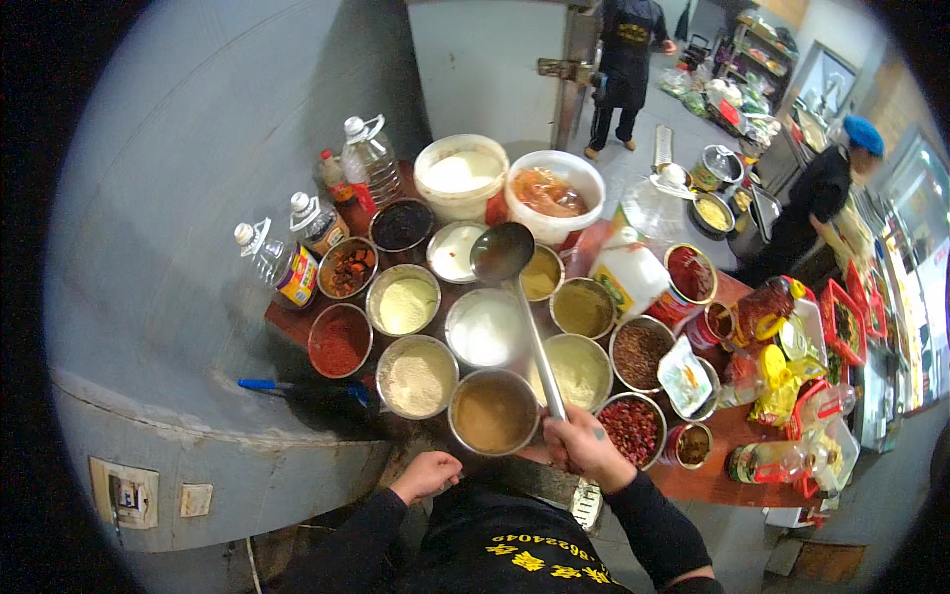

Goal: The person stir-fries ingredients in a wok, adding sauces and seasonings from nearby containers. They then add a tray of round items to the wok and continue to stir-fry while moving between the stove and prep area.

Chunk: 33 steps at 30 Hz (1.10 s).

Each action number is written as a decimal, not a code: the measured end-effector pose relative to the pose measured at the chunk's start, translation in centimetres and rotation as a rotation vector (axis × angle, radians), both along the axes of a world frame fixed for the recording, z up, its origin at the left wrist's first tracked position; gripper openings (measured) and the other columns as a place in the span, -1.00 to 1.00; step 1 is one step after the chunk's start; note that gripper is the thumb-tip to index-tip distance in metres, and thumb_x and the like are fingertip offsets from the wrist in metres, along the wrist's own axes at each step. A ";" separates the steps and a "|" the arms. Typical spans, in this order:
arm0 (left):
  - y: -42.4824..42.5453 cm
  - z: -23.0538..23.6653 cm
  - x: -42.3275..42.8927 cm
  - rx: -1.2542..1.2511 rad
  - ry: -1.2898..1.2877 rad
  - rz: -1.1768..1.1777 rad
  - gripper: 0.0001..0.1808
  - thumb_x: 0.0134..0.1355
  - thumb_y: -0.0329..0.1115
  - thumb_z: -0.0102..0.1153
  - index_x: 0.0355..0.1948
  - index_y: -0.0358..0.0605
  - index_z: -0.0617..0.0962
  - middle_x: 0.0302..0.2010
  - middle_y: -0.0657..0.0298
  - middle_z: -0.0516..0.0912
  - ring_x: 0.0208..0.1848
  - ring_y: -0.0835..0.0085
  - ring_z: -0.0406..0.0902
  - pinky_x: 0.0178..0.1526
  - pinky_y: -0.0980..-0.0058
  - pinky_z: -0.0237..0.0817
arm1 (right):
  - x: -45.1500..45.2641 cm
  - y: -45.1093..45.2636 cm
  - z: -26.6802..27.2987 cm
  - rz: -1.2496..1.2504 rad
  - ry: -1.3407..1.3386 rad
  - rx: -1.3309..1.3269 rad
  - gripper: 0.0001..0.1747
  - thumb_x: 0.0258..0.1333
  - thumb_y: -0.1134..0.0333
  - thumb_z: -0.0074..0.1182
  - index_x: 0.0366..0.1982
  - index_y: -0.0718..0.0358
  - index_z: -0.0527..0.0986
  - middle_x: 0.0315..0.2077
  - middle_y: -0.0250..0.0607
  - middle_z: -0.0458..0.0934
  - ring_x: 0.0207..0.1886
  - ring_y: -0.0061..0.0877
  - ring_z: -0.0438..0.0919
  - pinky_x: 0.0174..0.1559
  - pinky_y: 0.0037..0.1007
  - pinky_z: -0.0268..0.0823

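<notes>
My right hand [590,449] grips the handle of a long metal ladle [543,356]. The dark bowl of the ladle is above the pots, overlapping a metal pot of white contents [451,256]. Under the handle are a pot of white powder [484,327] and a pot of pale yellow powder [575,367]. Nearest to me stands a pot of light brown powder [493,412], with a pot of beige powder [417,376] at its left. My left hand [429,475] hovers before the table edge, fingers curled, with nothing visible in it.
Two white plastic tubs [460,197] stand at the back, and several large plastic bottles [278,263] line the left. Dried red peppers [631,429] fill a pot at right. One person in dark clothes [631,59] stands behind; another wears a blue cap [863,136].
</notes>
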<state>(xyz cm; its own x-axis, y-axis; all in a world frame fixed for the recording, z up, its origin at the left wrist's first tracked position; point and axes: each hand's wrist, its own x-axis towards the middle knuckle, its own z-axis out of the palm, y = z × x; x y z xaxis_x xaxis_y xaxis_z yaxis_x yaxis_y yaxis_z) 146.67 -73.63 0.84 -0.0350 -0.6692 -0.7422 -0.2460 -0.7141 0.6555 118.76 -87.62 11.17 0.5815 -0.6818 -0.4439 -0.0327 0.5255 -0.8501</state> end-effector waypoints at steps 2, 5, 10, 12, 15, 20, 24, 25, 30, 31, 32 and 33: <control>0.2 -0.2 2.7 -0.001 0.004 0.106 -0.76 0.28 -0.24 0.11 -0.19 -0.20 0.64 -0.45 0.33 0.67 -0.50 0.64 0.48 -0.44 0.60 0.31 | 4.0 -3.8 -2.9 0.021 0.136 -0.346 -0.68 0.19 0.40 -0.02 -0.03 0.35 0.40 -0.56 -0.34 0.42 -0.57 -0.59 0.41 -0.54 -0.53 0.26; 0.3 -0.6 5.5 0.002 0.028 0.228 -0.74 0.28 -0.26 0.10 -0.15 -0.22 0.61 -0.43 0.31 0.67 -0.54 0.64 0.44 -0.48 0.61 0.28 | 8.1 -6.9 -6.0 0.057 0.440 -1.032 -0.69 0.17 0.39 -0.02 -0.10 0.45 0.44 -0.42 -0.20 0.56 -0.35 -0.39 0.53 -0.25 -0.35 0.43; 0.7 -1.9 8.6 0.050 0.054 0.331 -0.76 0.30 -0.34 0.04 -0.08 -0.23 0.55 -0.43 0.31 0.64 -0.55 0.65 0.42 -0.49 0.62 0.27 | 9.5 -6.2 -5.5 0.078 0.158 -0.354 -0.73 0.20 0.40 -0.04 -0.07 0.33 0.41 -0.56 -0.35 0.41 -0.59 -0.55 0.38 -0.55 -0.47 0.25; 0.1 -2.3 9.3 -0.024 0.061 0.379 -0.75 0.29 -0.30 0.06 -0.12 -0.23 0.58 -0.43 0.30 0.65 -0.56 0.66 0.41 -0.50 0.62 0.25 | 9.5 -5.7 -4.6 0.050 0.103 -0.051 -0.74 0.21 0.40 -0.05 -0.06 0.29 0.40 -0.59 -0.40 0.35 -0.65 -0.61 0.32 -0.62 -0.52 0.16; -1.6 -2.3 10.4 -0.097 0.050 0.426 -0.77 0.28 -0.28 0.08 -0.19 -0.23 0.61 -0.45 0.31 0.64 -0.57 0.66 0.40 -0.51 0.62 0.24 | 9.4 -5.6 -3.8 -0.034 0.067 0.004 -0.78 0.23 0.42 -0.08 -0.08 0.25 0.37 -0.62 -0.46 0.29 -0.68 -0.68 0.25 -0.67 -0.57 0.06; -4.0 -0.8 12.2 -0.093 -0.057 0.355 -0.77 0.25 -0.24 0.13 -0.39 -0.19 0.63 -0.54 0.34 0.61 -0.61 0.64 0.39 -0.54 0.60 0.22 | 8.1 -5.7 -3.8 -0.028 0.110 0.087 -0.74 0.26 0.41 -0.12 -0.01 0.22 0.34 -0.62 -0.46 0.25 -0.69 -0.69 0.20 -0.67 -0.55 0.06; -3.7 -0.2 13.0 -0.071 -0.042 0.348 -0.78 0.25 -0.24 0.12 -0.38 -0.19 0.61 -0.52 0.34 0.62 -0.59 0.63 0.42 -0.53 0.59 0.24 | 5.9 -4.2 -2.4 -0.057 -0.232 0.490 -0.74 0.29 0.39 -0.12 0.00 0.19 0.34 -0.61 -0.50 0.18 -0.71 -0.75 0.13 -0.69 -0.62 0.01; -3.5 -0.2 13.1 -0.043 -0.036 0.374 -0.78 0.25 -0.25 0.11 -0.36 -0.20 0.60 -0.51 0.34 0.62 -0.58 0.62 0.44 -0.52 0.58 0.26 | 5.5 -3.8 -2.0 -0.056 -0.253 0.527 -0.74 0.29 0.40 -0.12 0.00 0.20 0.34 -0.61 -0.50 0.18 -0.71 -0.76 0.13 -0.69 -0.64 0.00; -3.4 -1.3 11.8 0.031 0.039 0.456 -0.76 0.28 -0.25 0.07 -0.20 -0.23 0.56 -0.34 0.25 0.64 -0.43 0.54 0.55 -0.40 0.55 0.38 | 5.2 -3.9 -0.1 0.117 -0.157 0.606 -0.76 0.27 0.43 -0.15 -0.03 0.20 0.35 -0.63 -0.52 0.18 -0.72 -0.75 0.11 -0.67 -0.61 0.04; -3.4 -1.5 11.4 0.006 0.074 0.484 -0.76 0.28 -0.26 0.06 -0.19 -0.23 0.55 -0.32 0.24 0.64 -0.42 0.53 0.56 -0.40 0.55 0.38 | 5.5 -4.3 0.1 0.162 -0.137 0.590 -0.76 0.27 0.43 -0.15 -0.04 0.20 0.35 -0.63 -0.51 0.18 -0.72 -0.74 0.11 -0.67 -0.60 0.04; -3.6 -1.8 10.9 -0.008 0.088 0.522 -0.75 0.28 -0.26 0.06 -0.18 -0.24 0.55 -0.30 0.23 0.63 -0.40 0.52 0.57 -0.39 0.54 0.38 | 5.8 -4.9 0.3 0.214 -0.014 0.500 -0.75 0.27 0.38 -0.09 -0.03 0.23 0.41 -0.62 -0.47 0.23 -0.72 -0.72 0.15 -0.66 -0.60 0.05; -3.6 -2.0 10.5 -0.036 0.119 0.548 -0.75 0.28 -0.26 0.06 -0.17 -0.25 0.54 -0.28 0.22 0.63 -0.39 0.51 0.58 -0.39 0.54 0.39 | 6.0 -5.5 0.6 0.287 0.112 0.346 -0.74 0.26 0.37 -0.06 -0.04 0.26 0.41 -0.59 -0.44 0.28 -0.68 -0.69 0.21 -0.63 -0.58 0.10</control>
<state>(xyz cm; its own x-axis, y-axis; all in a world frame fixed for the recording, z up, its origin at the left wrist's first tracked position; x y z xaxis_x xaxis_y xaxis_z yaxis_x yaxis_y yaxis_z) 157.19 -77.24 -1.19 0.2428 -0.6379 -0.7308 0.2319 -0.6934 0.6822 124.81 -93.10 11.74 0.6609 -0.3005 -0.6877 -0.3000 0.7342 -0.6091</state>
